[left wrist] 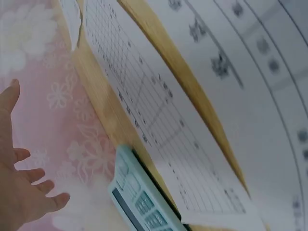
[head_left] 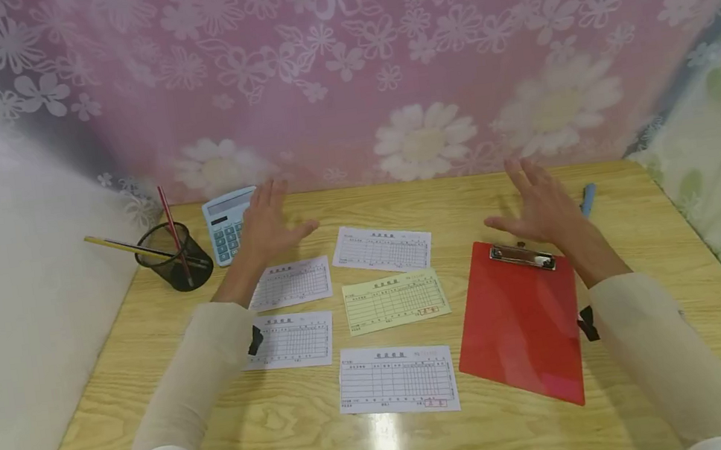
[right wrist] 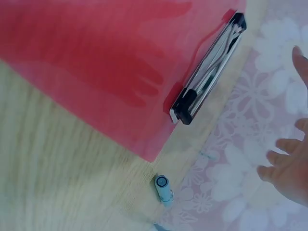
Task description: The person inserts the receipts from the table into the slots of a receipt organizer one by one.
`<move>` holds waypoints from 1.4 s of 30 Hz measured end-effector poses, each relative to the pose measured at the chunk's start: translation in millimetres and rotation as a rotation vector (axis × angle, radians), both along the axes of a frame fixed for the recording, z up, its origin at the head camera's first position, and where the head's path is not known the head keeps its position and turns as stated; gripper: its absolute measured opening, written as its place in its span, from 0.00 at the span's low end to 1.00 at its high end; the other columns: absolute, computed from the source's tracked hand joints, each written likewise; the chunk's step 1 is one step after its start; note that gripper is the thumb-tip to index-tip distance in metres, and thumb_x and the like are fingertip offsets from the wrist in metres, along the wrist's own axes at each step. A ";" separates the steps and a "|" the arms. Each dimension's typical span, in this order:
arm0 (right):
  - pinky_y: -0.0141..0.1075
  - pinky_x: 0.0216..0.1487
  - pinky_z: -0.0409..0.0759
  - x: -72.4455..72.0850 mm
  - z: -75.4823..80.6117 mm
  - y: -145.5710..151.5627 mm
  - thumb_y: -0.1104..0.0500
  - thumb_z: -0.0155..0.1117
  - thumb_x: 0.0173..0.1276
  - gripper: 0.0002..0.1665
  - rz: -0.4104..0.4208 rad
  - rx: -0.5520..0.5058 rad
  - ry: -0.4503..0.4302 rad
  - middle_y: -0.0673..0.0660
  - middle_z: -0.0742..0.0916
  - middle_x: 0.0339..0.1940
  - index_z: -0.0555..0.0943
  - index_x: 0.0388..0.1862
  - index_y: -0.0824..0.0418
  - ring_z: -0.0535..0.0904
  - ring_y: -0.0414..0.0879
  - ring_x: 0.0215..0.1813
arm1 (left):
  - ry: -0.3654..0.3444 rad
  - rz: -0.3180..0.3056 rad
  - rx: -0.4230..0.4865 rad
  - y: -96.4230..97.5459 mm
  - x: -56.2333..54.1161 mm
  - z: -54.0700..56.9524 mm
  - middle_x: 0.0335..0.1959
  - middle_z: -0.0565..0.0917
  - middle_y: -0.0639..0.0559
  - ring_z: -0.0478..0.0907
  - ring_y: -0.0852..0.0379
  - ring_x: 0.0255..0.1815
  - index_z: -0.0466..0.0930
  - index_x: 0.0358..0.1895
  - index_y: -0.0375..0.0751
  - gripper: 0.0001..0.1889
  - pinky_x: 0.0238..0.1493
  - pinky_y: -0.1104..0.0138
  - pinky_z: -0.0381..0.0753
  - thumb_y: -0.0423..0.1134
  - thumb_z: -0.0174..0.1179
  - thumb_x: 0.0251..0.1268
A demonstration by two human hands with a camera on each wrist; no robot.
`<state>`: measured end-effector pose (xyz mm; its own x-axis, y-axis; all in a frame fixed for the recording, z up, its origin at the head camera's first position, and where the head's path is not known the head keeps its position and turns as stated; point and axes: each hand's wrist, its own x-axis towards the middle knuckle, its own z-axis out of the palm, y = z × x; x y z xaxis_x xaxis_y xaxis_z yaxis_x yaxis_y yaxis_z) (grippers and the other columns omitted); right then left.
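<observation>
With its fingers spread, my left hand (head_left: 268, 225) hovers over the right side of a light blue calculator (head_left: 225, 235) and holds nothing. In the left wrist view the calculator (left wrist: 144, 197) lies beyond white printed forms. My right hand (head_left: 537, 207), also spread and holding nothing, is above the metal clip (head_left: 522, 258) of a red clipboard (head_left: 518, 326). The right wrist view shows the bare clipboard (right wrist: 96, 62) and its clip. Between the arms lie a yellow form (head_left: 397, 301) and several white forms, including one at the front (head_left: 396, 380) and one at the back (head_left: 382, 247).
A black mesh cup (head_left: 194, 275) with pencils stands at the back left. Behind the clipboard's right corner lies a slim blue object (head_left: 588, 199). A pink flowered curtain (head_left: 319, 110) borders the wooden table (head_left: 293, 443) at the back, and pale walls flank it.
</observation>
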<state>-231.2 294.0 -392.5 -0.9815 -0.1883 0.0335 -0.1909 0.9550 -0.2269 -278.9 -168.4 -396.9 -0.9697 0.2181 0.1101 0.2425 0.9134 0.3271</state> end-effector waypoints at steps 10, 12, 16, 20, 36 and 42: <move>0.62 0.58 0.68 33.4 0.0 1.0 0.37 0.62 0.62 0.49 0.034 -0.157 -0.220 0.72 0.69 0.67 0.62 0.70 0.69 0.65 0.68 0.66 | -0.262 -0.117 0.166 31.1 2.0 -13.4 0.74 0.55 0.39 0.57 0.37 0.71 0.54 0.73 0.42 0.44 0.66 0.42 0.62 0.56 0.63 0.58; 0.60 0.56 0.70 37.3 -1.2 2.6 0.40 0.63 0.62 0.45 0.041 -0.156 -0.235 0.71 0.73 0.64 0.65 0.67 0.70 0.69 0.67 0.63 | -0.316 -0.110 0.207 35.9 3.0 -15.1 0.70 0.62 0.38 0.64 0.38 0.67 0.62 0.68 0.40 0.40 0.63 0.46 0.67 0.54 0.66 0.56; 0.57 0.54 0.73 42.0 -8.9 7.2 0.42 0.67 0.60 0.41 0.043 -0.137 -0.240 0.71 0.78 0.58 0.73 0.60 0.71 0.73 0.65 0.58 | -0.392 -0.081 0.258 43.8 6.4 -19.6 0.61 0.73 0.40 0.71 0.42 0.61 0.70 0.57 0.38 0.30 0.57 0.50 0.73 0.50 0.69 0.54; 0.53 0.48 0.76 44.5 -14.8 14.7 0.43 0.70 0.57 0.36 0.039 -0.121 -0.226 0.69 0.82 0.50 0.79 0.52 0.70 0.77 0.61 0.50 | -0.391 -0.064 0.237 54.7 6.8 -23.9 0.52 0.77 0.43 0.73 0.46 0.52 0.73 0.49 0.40 0.25 0.54 0.54 0.73 0.46 0.71 0.51; 0.52 0.47 0.78 45.9 -26.1 27.9 0.51 0.68 0.61 0.25 0.092 -0.129 -0.209 0.66 0.84 0.46 0.82 0.48 0.69 0.80 0.60 0.47 | -0.376 -0.061 0.172 68.8 5.4 -31.4 0.46 0.80 0.44 0.75 0.47 0.46 0.76 0.45 0.40 0.21 0.50 0.57 0.74 0.37 0.73 0.48; 0.50 0.44 0.80 47.5 -25.2 30.3 0.53 0.68 0.61 0.22 0.117 -0.154 -0.211 0.65 0.84 0.45 0.82 0.48 0.68 0.82 0.60 0.45 | -0.412 -0.047 0.216 69.5 4.6 -32.3 0.46 0.80 0.43 0.74 0.48 0.45 0.77 0.43 0.40 0.19 0.47 0.58 0.74 0.34 0.73 0.47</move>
<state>-183.7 324.2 -417.7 -0.9417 -0.3091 -0.1328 -0.2307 0.8807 -0.4138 -274.3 -98.9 -429.3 -0.9318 0.2775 -0.2339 0.0925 0.8048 0.5864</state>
